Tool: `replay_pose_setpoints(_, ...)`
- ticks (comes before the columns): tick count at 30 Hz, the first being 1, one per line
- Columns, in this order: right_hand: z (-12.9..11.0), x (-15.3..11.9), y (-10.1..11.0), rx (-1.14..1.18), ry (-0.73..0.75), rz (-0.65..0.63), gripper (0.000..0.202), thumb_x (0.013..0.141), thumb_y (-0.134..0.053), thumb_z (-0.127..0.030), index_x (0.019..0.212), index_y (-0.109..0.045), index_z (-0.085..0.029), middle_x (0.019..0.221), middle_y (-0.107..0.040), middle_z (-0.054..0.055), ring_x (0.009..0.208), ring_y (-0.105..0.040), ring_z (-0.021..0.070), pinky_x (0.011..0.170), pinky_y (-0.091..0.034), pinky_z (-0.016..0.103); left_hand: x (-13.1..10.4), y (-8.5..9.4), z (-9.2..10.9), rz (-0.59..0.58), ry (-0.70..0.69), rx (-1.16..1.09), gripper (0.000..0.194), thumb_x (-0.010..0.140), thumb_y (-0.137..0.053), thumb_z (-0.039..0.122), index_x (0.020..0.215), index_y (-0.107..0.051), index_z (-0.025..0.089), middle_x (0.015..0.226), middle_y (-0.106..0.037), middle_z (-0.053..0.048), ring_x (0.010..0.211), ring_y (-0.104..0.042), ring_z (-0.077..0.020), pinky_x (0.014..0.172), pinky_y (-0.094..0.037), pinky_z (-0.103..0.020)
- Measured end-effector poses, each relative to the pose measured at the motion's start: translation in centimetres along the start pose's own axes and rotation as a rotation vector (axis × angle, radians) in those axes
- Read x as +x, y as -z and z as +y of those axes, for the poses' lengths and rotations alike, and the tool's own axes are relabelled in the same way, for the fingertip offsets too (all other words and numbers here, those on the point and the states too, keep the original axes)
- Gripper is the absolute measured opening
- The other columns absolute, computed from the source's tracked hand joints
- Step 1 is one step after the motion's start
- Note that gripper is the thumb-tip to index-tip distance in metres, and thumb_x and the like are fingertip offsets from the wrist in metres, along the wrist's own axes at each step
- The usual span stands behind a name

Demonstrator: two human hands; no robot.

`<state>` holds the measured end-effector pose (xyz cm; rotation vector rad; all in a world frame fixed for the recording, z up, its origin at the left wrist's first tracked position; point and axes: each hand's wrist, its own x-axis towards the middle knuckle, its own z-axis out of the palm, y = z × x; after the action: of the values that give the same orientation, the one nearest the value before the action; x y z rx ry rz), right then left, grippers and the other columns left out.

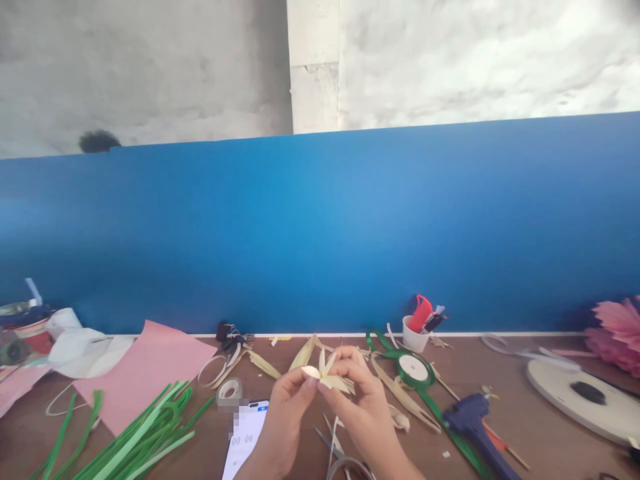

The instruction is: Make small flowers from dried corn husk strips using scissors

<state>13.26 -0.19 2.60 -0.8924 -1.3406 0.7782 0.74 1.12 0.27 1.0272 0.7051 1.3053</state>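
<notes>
Both hands are raised together above the table point(510, 427), meeting at a small pale leaf flower point(327, 375). The left hand point(287, 407) pinches the flower's left petal between thumb and fingers; the right hand point(357, 393) closes over its right side, fingers curled around the petals. The flower is held in the air, clear of the table surface, just in front of the blue partition point(320, 227). Directly below the hands lie a phone point(245, 440) with a timer on its screen and scissors point(345, 460), partly hidden by the right wrist. Loose pale leaf strips point(405, 397) lie on the table behind and to the right of the hands. A green ribbon spool point(414, 368) sits just right of the right hand, with ribbon trailing toward the near edge. A blue glue gun point(473, 417) lies further right, beside the ribbon. A white cup point(414, 340) holding red and dark tools stands against the partition. A tape roll point(231, 388) lies left of the left hand. A pink sheet point(145, 373) and a bundle of green strips point(140, 437) occupy the left part of the table. A white disc point(585, 400) and a pink paper flower point(617, 333) are at the far right, well apart from the hands.
</notes>
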Motion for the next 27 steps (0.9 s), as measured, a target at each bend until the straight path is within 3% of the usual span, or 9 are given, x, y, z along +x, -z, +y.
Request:
replay_pose_setpoints(4,-0.7,0.3,0.3,0.041,-0.001,-0.054,0.008,0.072,-0.072,-0.027,0.069,-0.066,-0.022,0.089,-0.054,0.004,0.086,-0.054,0.0219,0.078,-0.044,0.033,0.1,0.1,0.4,-0.056,0.056,-0.114,0.030,0.067,-0.079,0.043,0.069,-0.068,0.015,0.068,-0.063,-0.003,0.074,-0.053,-0.0184,0.076,-0.038,-0.029)
replay_pose_setpoints(8,-1.4,1.2,2.1,0.214,-0.203,-0.239,0.010,0.071,-0.072,-0.027,0.079,-0.070,-0.022,0.093,-0.059,0.004,0.084,-0.056,0.0208,0.073,-0.045,0.030,0.3,0.4,0.7,-0.112,0.043,-0.072,0.037,0.068,-0.077,0.045,0.057,-0.058,0.015,0.062,-0.054,-0.001,0.067,-0.045,-0.0149,0.071,-0.034,-0.027)
replay_pose_setpoints(10,-1.7,1.6,3.1,0.255,-0.303,-0.224,0.013,0.077,-0.067,-0.033,0.081,-0.071,-0.021,0.096,-0.061,0.005,0.086,-0.056,0.0208,0.077,-0.045,0.030,0.4,0.5,0.9,-0.110,0.048,-0.020,0.040,0.070,-0.076,0.046,0.055,-0.055,0.015,0.059,-0.049,0.001,0.063,-0.040,-0.0133,0.067,-0.031,-0.027)
replay_pose_setpoints(13,-2.3,1.7,3.8,0.189,-0.309,-0.222,0.030,0.085,-0.057,-0.044,0.076,-0.073,-0.020,0.094,-0.062,0.005,0.090,-0.055,0.0219,0.082,-0.042,0.031,0.4,0.5,1.2,-0.113,0.053,0.036,0.039,0.069,-0.076,0.048,0.059,-0.057,0.015,0.059,-0.047,0.002,0.060,-0.036,-0.0123,0.064,-0.029,-0.026)
replay_pose_setpoints(16,-2.9,1.6,3.5,0.135,-0.301,-0.266,0.034,0.081,-0.061,-0.048,0.067,-0.072,-0.020,0.087,-0.061,0.004,0.086,-0.055,0.0213,0.082,-0.040,0.031,0.4,0.6,1.3,-0.149,0.035,0.087,0.037,0.070,-0.076,0.047,0.062,-0.059,0.015,0.061,-0.049,0.001,0.061,-0.038,-0.0127,0.064,-0.029,-0.026)
replay_pose_setpoints(20,-3.3,1.4,2.8,0.135,-0.344,-0.292,0.027,0.071,-0.071,-0.040,0.056,-0.066,-0.019,0.076,-0.055,0.001,0.071,-0.050,0.0164,0.071,-0.039,0.030,0.3,0.9,1.2,-0.208,0.016,0.112,0.034,0.074,-0.073,0.043,0.061,-0.059,0.015,0.061,-0.050,0.001,0.063,-0.039,-0.0130,0.066,-0.030,-0.026)
replay_pose_setpoints(27,-2.9,1.2,2.9,0.171,-0.387,-0.251,0.015,0.066,-0.069,-0.026,0.057,-0.062,-0.018,0.078,-0.055,0.001,0.069,-0.048,0.0148,0.063,-0.035,0.026,0.1,0.6,0.9,-0.236,0.057,0.031,0.033,0.071,-0.077,0.041,0.060,-0.060,0.015,0.061,-0.050,0.002,0.063,-0.040,-0.0124,0.065,-0.032,-0.025)
